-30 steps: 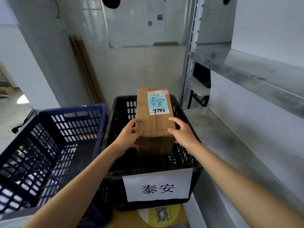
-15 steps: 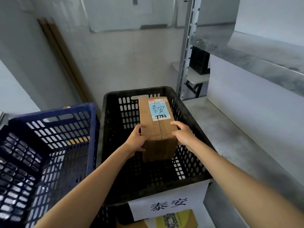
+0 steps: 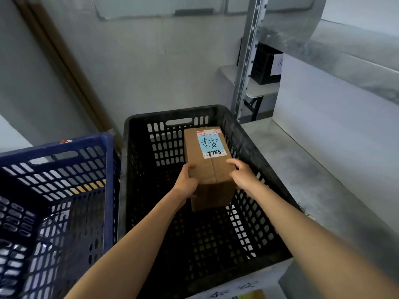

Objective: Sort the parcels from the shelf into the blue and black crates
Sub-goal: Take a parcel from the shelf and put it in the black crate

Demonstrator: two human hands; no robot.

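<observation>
A brown cardboard parcel point(image 3: 208, 169) with a light blue handwritten label sits inside the black crate point(image 3: 138, 169), below its rim. My left hand point(image 3: 187, 183) grips the parcel's near left edge and my right hand point(image 3: 243, 175) grips its near right edge. The black crate stands in the middle, and the blue crate point(image 3: 108, 190) stands directly to its left. The crate floor under the parcel is too dark to tell whether the parcel rests on it.
A grey metal shelf point(image 3: 313, 180) runs along the right, with an upright post point(image 3: 246, 61) behind the black crate. A white paper label point(image 3: 235, 290) hangs on the black crate's near wall. Another dark crate point(image 3: 264, 63) sits on a small table behind the post.
Both hands have lowered the parcel from above the black crate's rim down into the crate. The camera has tilted down and moved closer.
</observation>
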